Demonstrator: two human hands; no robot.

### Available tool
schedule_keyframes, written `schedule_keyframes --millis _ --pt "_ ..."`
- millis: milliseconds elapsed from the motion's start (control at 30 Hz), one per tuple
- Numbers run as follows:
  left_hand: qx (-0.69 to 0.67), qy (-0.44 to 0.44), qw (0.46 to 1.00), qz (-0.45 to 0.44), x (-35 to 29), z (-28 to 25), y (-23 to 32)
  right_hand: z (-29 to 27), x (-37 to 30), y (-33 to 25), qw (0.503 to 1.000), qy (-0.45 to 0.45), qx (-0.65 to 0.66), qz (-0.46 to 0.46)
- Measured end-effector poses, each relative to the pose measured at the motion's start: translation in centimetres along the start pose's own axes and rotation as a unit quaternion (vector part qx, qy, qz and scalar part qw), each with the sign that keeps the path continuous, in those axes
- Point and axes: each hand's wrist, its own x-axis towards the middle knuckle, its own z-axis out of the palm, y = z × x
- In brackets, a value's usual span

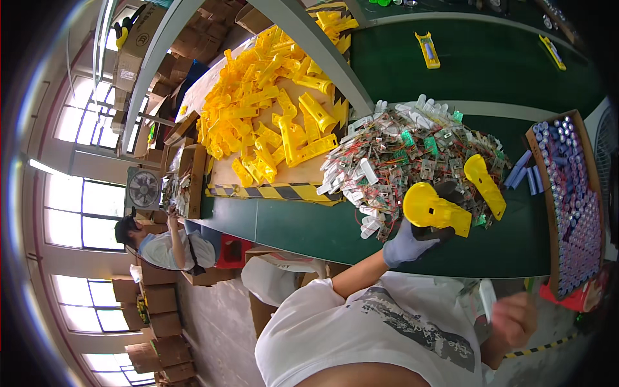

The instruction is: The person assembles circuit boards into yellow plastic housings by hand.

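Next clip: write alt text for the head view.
A gloved left hand holds a yellow plastic torch-shaped housing over a green worktable, beside a heap of wired circuit parts. The bare right hand grips a small white part near the lap; yellow housings pile up behind.

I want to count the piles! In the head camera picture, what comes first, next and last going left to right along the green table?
Yellow shells heap → wire and circuit board pile → yellow shell in the left hand → loose blue cells → box of cells.
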Motion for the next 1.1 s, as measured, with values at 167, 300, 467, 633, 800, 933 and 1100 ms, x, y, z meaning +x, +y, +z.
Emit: schedule_keyframes --millis 167,300,467,633,800,933,1100 --pt "-0.073 0.034 0.996 0.04 1.7 0.0 2.1 1.8 -0.5 2.0 0.796 0.389 0.463 0.023" --pt "-0.016 -0.039 0.993 0.109 3.0 -1.0 2.4 4.2 -1.4 5.4 0.655 0.342 0.63 0.239" --pt "0.194 -0.139 0.947 0.216 3.1 -0.9 4.5 7.3 -0.1 5.4 0.757 0.261 0.485 0.351" --pt "0.334 -0.226 0.841 0.361 3.0 -0.2 4.9 8.6 -0.1 4.9 0.808 0.213 0.332 0.438" --pt "0.334 -0.283 0.833 0.339 2.6 1.1 5.4 7.2 0.0 4.4 0.795 0.195 0.343 0.462" --pt "0.343 -0.216 0.852 0.332 2.6 0.0 6.6 6.0 -0.3 4.7 0.808 0.208 0.353 0.424" --pt "0.338 -0.328 0.83 0.298 3.3 2.1 5.7 7.1 1.3 4.7 0.815 0.138 0.287 0.483"
